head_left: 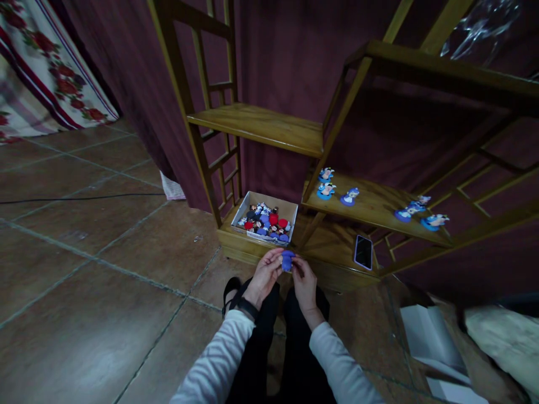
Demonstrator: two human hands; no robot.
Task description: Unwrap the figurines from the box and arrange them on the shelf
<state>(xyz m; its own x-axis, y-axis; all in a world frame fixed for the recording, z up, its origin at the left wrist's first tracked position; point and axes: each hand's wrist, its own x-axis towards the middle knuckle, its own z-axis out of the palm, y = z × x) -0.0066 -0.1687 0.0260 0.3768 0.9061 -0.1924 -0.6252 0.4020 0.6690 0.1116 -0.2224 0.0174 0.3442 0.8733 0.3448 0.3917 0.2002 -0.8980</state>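
Both my hands meet in front of my knees around a small blue figurine (287, 260). My left hand (265, 276) pinches its left side and my right hand (304, 282) pinches its right side. Just beyond them, a cardboard box (252, 200) full of small red, blue and dark figurines sits on the bottom board of a wooden shelf (261, 126). Several blue figurines (325, 191) stand on the shelf's middle board to the right, and more (433, 222) stand further along it.
A phone (363, 252) lies flat on the bottom board, right of the box. White paper or cardboard (429, 336) lies on the tiled floor at right. A dark red curtain hangs behind the shelf. A black cable crosses the floor at left.
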